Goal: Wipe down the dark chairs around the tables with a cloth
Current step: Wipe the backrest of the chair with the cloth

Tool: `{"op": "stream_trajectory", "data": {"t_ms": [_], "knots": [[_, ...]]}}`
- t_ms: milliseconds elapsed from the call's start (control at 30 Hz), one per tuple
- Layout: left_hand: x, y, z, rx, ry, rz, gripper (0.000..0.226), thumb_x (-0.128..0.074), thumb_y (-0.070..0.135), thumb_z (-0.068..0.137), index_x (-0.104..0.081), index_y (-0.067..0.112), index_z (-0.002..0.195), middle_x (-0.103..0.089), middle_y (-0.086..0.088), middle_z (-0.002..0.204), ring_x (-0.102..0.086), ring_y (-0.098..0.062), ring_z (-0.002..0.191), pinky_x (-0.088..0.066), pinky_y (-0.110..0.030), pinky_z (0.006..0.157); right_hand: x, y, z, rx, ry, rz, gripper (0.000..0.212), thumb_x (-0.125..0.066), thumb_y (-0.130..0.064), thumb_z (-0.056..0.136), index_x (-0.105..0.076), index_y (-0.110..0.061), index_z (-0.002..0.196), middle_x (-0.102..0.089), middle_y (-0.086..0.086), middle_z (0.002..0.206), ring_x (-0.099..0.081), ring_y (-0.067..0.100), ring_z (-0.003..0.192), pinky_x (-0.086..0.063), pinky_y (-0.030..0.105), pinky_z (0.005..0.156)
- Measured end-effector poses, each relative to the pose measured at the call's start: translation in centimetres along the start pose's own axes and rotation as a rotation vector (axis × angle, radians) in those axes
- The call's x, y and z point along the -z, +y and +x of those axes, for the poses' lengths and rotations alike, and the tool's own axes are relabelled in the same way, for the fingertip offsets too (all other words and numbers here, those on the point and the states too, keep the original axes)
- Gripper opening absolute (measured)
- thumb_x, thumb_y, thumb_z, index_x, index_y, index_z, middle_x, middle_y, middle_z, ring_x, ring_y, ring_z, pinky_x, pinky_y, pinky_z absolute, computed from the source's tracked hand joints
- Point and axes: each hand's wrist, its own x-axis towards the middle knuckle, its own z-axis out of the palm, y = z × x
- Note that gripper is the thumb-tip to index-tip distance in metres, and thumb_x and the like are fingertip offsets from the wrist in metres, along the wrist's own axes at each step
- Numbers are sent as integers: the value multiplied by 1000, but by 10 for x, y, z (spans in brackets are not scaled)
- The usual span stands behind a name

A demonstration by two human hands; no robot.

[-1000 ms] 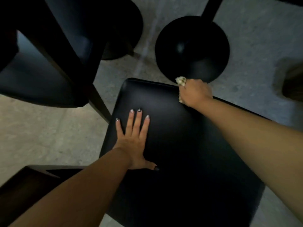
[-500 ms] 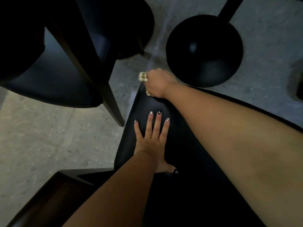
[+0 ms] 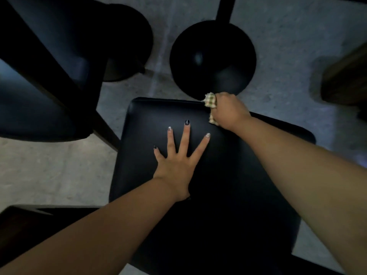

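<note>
A dark padded chair seat fills the middle of the view. My left hand lies flat on it with fingers spread. My right hand grips a crumpled checked cloth and presses it on the seat's far edge, near its right corner. Most of the cloth is hidden under that hand.
A round black table base with its post stands on the grey floor just beyond the seat. Another dark chair with a slanted leg is at the left. A wooden piece shows at the right edge, a dark chair part at the lower left.
My right hand slid the cloth along the seat's far edge to the left corner, then back to the right. My left hand stayed on the seat and its fingers spread wider.
</note>
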Motion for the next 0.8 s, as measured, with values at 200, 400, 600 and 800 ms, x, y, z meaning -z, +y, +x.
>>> {"op": "stream_trajectory", "data": {"t_ms": [200,400,600,800], "knots": [[11,40,25,-31,-93,152,142,-80,60,63,41,44,135,58,-9,136,35,-61,127,-18,-77,103,18,77,-41,-105,38,46,27,-49,-8,86,-60,3,108,-59,22,113,-57,35,101,-40,29,77],[9,40,24,0,-97,162,144,-82,58,60,43,48,131,59,-5,135,35,-58,129,-18,-73,107,29,143,-82,-236,116,109,32,-52,-6,85,-59,2,115,-57,21,119,-56,35,105,-44,32,86],[9,42,25,12,-90,148,144,-83,56,60,43,51,131,57,-3,138,34,-56,131,-17,-73,106,23,180,-107,-501,273,375,23,-47,-6,90,-62,1,106,-64,18,108,-61,22,88,-44,22,68],[9,42,24,7,-82,147,144,-83,57,59,42,52,130,56,-1,139,34,-55,131,-17,-73,106,9,181,-160,-842,279,700,24,-39,-26,95,-57,-15,86,-61,16,94,-60,36,99,-45,39,84]]}}
